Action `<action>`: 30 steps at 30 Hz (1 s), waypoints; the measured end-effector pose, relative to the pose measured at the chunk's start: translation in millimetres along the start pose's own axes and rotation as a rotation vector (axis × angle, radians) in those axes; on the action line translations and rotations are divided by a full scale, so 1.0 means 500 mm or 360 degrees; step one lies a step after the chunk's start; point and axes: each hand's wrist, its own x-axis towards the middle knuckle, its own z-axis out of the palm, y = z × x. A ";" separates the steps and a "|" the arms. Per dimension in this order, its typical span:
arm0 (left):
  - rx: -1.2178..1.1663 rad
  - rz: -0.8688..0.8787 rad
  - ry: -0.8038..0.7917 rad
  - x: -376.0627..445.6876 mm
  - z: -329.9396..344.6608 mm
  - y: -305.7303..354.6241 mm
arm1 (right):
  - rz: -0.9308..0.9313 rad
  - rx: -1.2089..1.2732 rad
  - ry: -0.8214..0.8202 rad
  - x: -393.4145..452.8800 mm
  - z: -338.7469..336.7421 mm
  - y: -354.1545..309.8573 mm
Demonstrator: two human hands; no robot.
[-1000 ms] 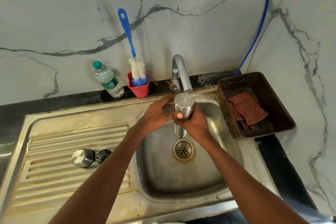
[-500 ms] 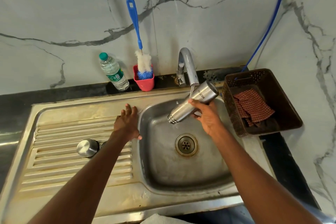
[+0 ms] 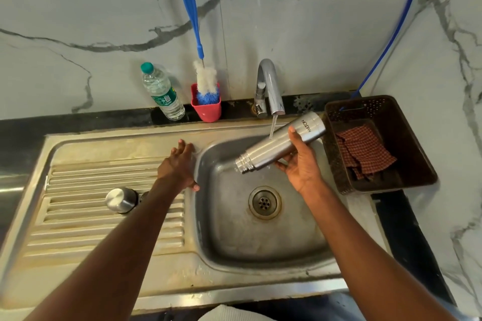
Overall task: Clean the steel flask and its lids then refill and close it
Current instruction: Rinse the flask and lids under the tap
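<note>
One steel sink [image 3: 146, 263] with ribbed drainboard is occupying the counter, its basin lying to the right. One brown basket [image 3: 417, 143] is sitting beside the basin, holding one checked cloth [image 3: 365, 151]. One steel flask [image 3: 280, 142] is hanging over the basin, its long axis slanting, its open threaded mouth pointing down and left, its base pointing up and right toward the basket. One tap [image 3: 270, 86] is running water onto the flask's upper side. The right hand [image 3: 302, 164] is gripping the flask around its middle, thumb lying over the top, fingers curling beneath. The left hand [image 3: 180, 164] is resting with fingers spread loose on the basin's left edge, holding nothing. One bottle brush [image 3: 198, 41] is standing in one red cup [image 3: 206, 108]. One plastic water bottle [image 3: 163, 92] is standing beside it. One steel lid [image 3: 120, 199] is sitting on the drainboard, with one small dark cap [image 3: 144, 195] just beside it, partly hidden by the left forearm.
</note>
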 end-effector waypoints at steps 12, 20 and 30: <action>-0.0047 -0.0067 0.0021 -0.012 -0.007 0.018 | -0.0769 -0.0349 0.0030 -0.019 0.041 -0.058; -0.0028 -0.0082 0.0021 -0.016 -0.015 0.024 | -0.0734 -0.0943 0.0029 -0.027 0.003 0.003; -0.0004 -0.0084 -0.0004 -0.020 -0.018 0.030 | -0.0629 -0.1686 -0.0018 0.014 0.000 0.056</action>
